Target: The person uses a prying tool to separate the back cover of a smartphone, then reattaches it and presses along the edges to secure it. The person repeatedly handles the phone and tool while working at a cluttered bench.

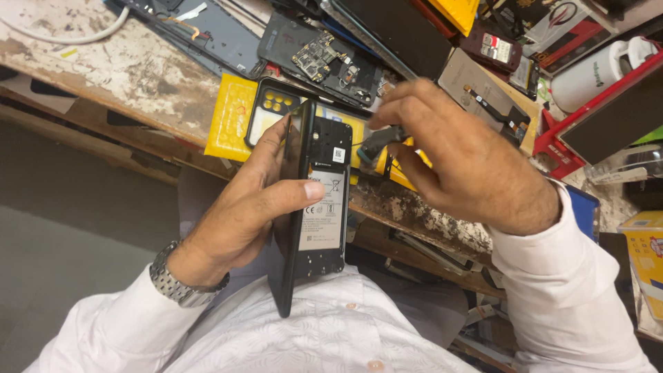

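Observation:
My left hand (252, 207) grips an opened black smartphone (314, 235) with its back cover off, thumb pressed across the white battery label. The phone stands tilted on edge over my lap, just in front of the bench edge. My right hand (456, 159) hovers above the phone's upper end, fingers pinched around a small dark tool (380, 138) whose thin tip points toward the phone's top section. A metal watch (176, 283) sits on my left wrist.
On the worn wooden bench (124, 69) lie a yellow packet (231, 117), a black phone case (273, 103), dismantled phone frames with a circuit board (318, 59), a white cable (69, 34), a white tube (594, 72) and red boxes (552, 141). Grey floor lies at left.

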